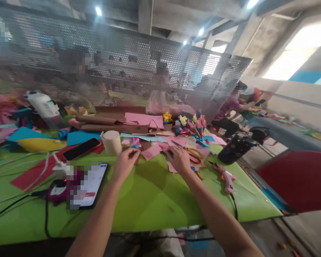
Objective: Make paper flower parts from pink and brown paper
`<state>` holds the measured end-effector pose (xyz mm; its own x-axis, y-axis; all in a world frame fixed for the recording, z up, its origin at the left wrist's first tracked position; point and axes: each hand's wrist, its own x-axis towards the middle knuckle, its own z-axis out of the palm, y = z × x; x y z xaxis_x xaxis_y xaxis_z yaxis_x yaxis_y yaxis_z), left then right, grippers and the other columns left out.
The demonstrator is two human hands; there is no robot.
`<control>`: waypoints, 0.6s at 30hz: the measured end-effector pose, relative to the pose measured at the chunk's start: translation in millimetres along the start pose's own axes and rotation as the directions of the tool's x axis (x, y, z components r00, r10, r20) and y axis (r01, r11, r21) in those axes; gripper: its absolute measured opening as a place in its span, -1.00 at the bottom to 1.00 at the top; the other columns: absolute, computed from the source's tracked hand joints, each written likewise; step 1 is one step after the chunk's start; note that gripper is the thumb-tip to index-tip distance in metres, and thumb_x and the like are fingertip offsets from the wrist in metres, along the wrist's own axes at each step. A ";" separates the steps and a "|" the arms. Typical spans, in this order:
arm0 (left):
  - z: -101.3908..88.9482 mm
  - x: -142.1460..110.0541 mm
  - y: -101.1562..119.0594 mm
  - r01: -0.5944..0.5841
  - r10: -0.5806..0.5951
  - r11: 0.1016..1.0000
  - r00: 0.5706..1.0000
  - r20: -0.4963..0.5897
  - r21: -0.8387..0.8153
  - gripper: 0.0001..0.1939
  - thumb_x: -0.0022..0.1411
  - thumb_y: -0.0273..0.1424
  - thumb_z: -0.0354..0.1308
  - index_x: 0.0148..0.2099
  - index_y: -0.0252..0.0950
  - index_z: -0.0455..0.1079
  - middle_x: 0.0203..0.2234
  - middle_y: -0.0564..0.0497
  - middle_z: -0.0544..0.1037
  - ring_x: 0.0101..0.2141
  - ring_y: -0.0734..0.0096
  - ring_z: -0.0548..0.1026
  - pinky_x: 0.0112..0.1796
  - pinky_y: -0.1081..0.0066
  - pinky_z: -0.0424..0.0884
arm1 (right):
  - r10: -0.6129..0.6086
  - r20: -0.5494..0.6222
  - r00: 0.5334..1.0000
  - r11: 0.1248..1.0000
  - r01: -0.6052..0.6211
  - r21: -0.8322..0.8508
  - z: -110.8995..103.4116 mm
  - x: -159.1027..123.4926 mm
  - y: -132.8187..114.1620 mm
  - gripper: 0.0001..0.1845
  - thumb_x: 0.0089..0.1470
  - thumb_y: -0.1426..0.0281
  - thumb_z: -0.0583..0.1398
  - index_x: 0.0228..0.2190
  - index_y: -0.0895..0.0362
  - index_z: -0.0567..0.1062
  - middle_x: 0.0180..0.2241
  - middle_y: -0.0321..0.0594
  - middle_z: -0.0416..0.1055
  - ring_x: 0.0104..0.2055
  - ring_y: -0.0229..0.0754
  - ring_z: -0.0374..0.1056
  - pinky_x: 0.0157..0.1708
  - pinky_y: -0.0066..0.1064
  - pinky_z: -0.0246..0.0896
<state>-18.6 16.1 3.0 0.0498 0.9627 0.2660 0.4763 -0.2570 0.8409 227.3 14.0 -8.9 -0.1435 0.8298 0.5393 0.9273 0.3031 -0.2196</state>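
While both hands worked low over the table, a pink paper piece (151,152) lay between them, its right end close by the fingertips of the right hand (179,159). That hand was bent palm-down over more pink scraps, fingers curled narrow; whether it gripped one could not be told. The left hand (127,160) had its thumb and fingers drawn close together, near a small pink-and-blue scrap (135,144), and blur hid anything thin between them. The step in hand looked like picking up or arranging small paper parts, a judgement only. The next move seemed to call for a light fingertip pinch on a single piece, without dragging the sheets around it.

Just beyond the right hand lay scissors (196,151) with orange-and-yellow handles, and farther right a pink glue gun (228,180). A cream roll (112,142) stood upright beyond the left hand. Behind the scraps were folded paper flowers (192,125), all on the green table (149,203); well apart, a co-worker (230,107) sat at another table.
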 end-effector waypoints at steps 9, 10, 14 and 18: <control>11.1 -11.9 11.0 -0.015 0.018 0.999 0.993 0.118 -0.028 -0.79 0.25 -0.28 0.09 -0.18 -0.23 0.50 -0.30 -0.02 0.65 -0.28 0.28 0.59 -0.22 0.38 0.46 | 0.084 0.036 0.996 0.996 -0.082 -0.037 -3.7 7.8 26.5 -0.83 0.13 0.36 0.15 -0.33 0.04 0.57 -0.39 -0.24 0.59 -0.38 -0.14 0.46 -0.47 -0.44 0.15; 13.9 -13.3 11.7 -0.037 0.039 0.999 0.989 0.141 -0.023 -0.80 0.26 -0.30 0.09 -0.17 -0.23 0.50 -0.27 -0.02 0.66 -0.25 0.28 0.59 -0.20 0.38 0.46 | 0.085 0.042 0.996 0.996 -0.084 -0.018 -5.7 14.5 30.1 -0.83 0.12 0.36 0.15 -0.34 0.04 0.58 -0.39 -0.24 0.59 -0.39 -0.14 0.46 -0.46 -0.44 0.16; 25.7 -19.5 13.8 -0.123 0.112 0.992 0.974 0.199 0.042 -0.81 0.24 -0.40 0.11 -0.14 -0.27 0.50 -0.20 -0.08 0.65 -0.16 0.24 0.58 -0.09 0.31 0.43 | 0.170 0.079 0.982 0.983 -0.175 0.060 -7.2 53.1 49.6 -0.83 0.05 0.33 0.20 -0.33 0.02 0.60 -0.33 -0.23 0.60 -0.32 -0.08 0.47 -0.35 -0.37 0.24; 33.3 -26.4 16.5 -0.170 0.142 0.980 0.961 0.238 0.105 -0.76 0.21 -0.42 0.17 -0.06 -0.23 0.48 -0.18 -0.07 0.64 -0.15 0.22 0.58 -0.12 0.30 0.44 | 0.248 0.097 0.964 0.959 -0.258 0.117 13.7 91.6 67.8 -0.73 -0.05 0.39 0.23 -0.25 0.03 0.62 -0.20 -0.18 0.59 -0.17 -0.02 0.47 -0.20 -0.30 0.28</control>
<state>17.1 -10.8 -5.9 0.3245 0.9088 0.2622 0.5505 -0.4069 0.7289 272.3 117.0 14.5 0.0576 0.9205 0.3865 0.8860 0.1313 -0.4447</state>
